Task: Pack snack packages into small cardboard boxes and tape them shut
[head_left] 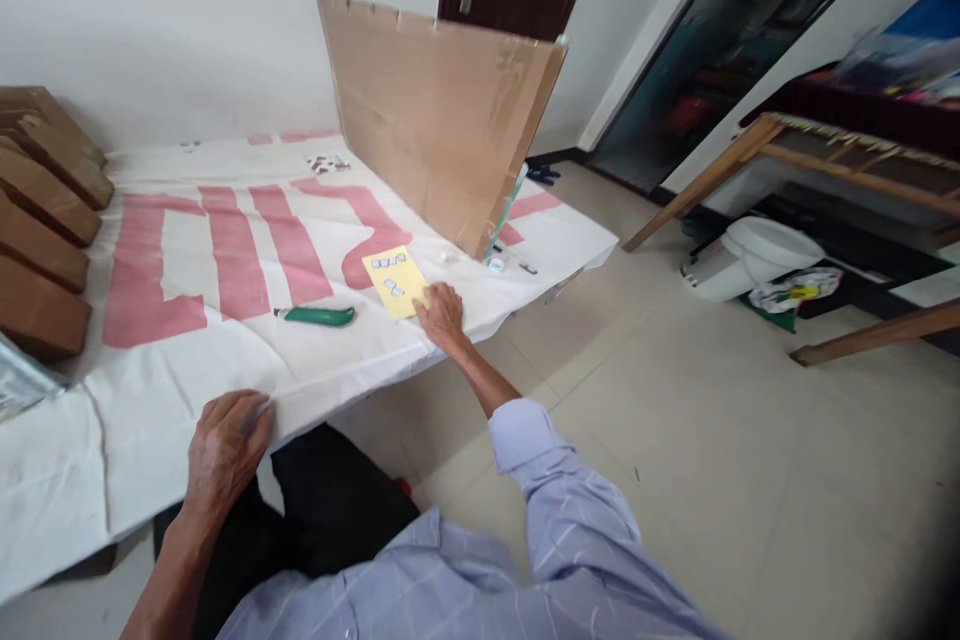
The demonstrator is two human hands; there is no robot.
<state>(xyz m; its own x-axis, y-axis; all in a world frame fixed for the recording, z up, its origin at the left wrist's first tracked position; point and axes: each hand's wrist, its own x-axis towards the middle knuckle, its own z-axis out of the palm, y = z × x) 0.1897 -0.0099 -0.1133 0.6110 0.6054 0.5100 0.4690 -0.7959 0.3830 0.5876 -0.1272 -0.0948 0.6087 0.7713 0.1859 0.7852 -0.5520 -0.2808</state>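
Note:
At the front edge of the cloth-covered table (pixel 315 370), my right hand (pixel 441 315) has its fingers bent over the lower right edge of a yellow card (pixel 391 298). Small white shapes with dark outlines show on the card, which lies flat on the cloth. My left hand (pixel 229 440) rests at the table edge with its fingers loosely bent and nothing visible in it. Between the hands, further in, lies a green utility knife (pixel 319 317). Behind the card a large cardboard sheet (pixel 442 110) stands upright on the table.
Several brown cardboard boxes (pixel 45 220) stand in a row at the left. A pen (pixel 523 265) and a small round white item (pixel 496 264) lie by the sheet's near corner. On the floor to the right are a white bucket (pixel 750 260) and a wooden-legged stand (pixel 705 180).

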